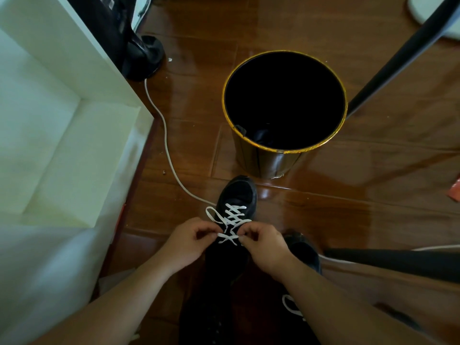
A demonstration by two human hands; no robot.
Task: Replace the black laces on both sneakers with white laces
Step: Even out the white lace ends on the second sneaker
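Head view: left hand (191, 241) and right hand (263, 245) each pinch the white lace (232, 220) atop the sneaker (239, 192). Even tension on both ends should seat the crossings flat.

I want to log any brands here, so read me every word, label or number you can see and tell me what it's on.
No readable text anywhere.
Black sneaker with white lace: no logo or label visible.
Bin: plain, no print.
Orange scrap at the right edge: any print too small to read.
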